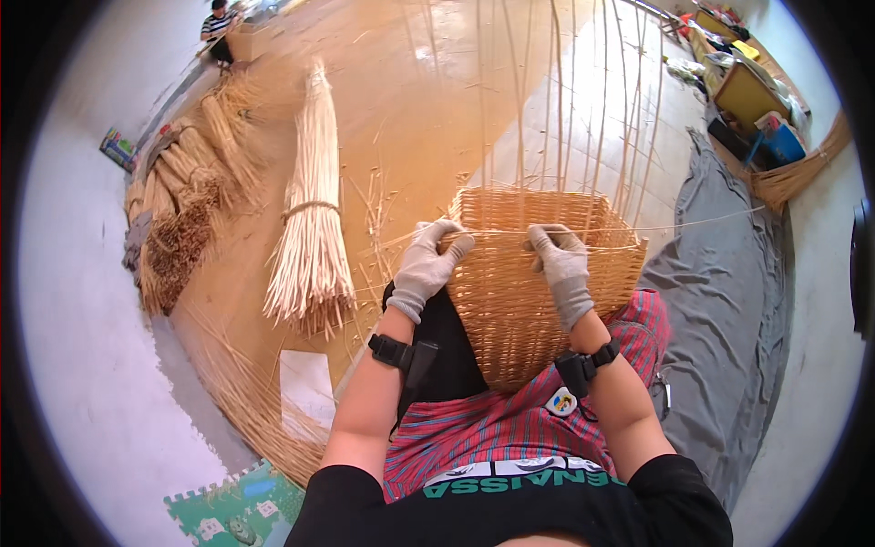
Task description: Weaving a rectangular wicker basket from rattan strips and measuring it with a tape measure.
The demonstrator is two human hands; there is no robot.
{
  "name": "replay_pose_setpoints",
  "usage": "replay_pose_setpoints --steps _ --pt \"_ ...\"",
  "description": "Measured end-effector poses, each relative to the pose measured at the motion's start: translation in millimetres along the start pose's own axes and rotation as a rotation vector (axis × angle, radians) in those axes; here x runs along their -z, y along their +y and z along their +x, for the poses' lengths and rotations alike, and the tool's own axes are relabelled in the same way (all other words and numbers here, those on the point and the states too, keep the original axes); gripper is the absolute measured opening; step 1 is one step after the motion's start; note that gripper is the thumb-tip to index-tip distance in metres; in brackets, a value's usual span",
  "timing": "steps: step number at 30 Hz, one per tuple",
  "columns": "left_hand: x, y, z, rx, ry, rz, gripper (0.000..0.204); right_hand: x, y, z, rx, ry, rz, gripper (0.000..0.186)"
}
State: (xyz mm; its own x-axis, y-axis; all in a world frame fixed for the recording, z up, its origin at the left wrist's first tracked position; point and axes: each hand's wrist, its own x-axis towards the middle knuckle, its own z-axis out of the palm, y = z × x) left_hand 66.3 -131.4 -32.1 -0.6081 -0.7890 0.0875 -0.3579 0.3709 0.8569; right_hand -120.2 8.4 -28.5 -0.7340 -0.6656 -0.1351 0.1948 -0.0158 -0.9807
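A woven wicker basket [538, 319] rests on my lap, with several long upright stakes rising from its far side. My left hand [428, 255], in a pale knit glove, is closed on a thin weaving strand at the basket's upper left corner. My right hand [558, 264], gloved the same way, pinches that strand along the near rim, right of the middle. The strand's loose length trails off to the right past the basket. Exactly how the fingertips sit on the weave is too small to tell.
A tied bundle of pale rods [310, 210] lies left, beside more bundles [182, 173] along the wall. A grey cloth [711, 337] lies right, below a cluttered bench [747, 91]. A person [219, 32] sits at the back left. A foam mat [228, 510] is at lower left.
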Motion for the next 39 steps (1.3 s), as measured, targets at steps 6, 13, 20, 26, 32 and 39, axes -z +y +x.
replay_pose_setpoints --steps 6,13,20,26,32,39 --pt "-37 1 4 0.034 0.346 0.072 0.049 -27 -41 21 0.757 -0.023 -0.649 0.031" --pt "-27 -3 4 0.062 0.314 0.053 0.043 -43 -69 44 0.735 0.024 -0.823 0.036" --pt "-41 13 -3 0.011 0.328 0.066 0.040 49 -23 -31 0.418 0.064 -0.678 0.025" --pt "-36 -3 -12 -0.140 0.407 0.120 0.046 -15 -93 18 0.452 -0.123 -0.159 0.035" --pt "-40 13 -25 -0.022 0.301 0.042 0.048 -30 -27 202 0.311 -0.216 -1.237 0.053" --pt "-30 7 -54 -0.205 0.392 0.051 0.044 -51 31 165 -0.194 -0.181 -0.941 0.039"
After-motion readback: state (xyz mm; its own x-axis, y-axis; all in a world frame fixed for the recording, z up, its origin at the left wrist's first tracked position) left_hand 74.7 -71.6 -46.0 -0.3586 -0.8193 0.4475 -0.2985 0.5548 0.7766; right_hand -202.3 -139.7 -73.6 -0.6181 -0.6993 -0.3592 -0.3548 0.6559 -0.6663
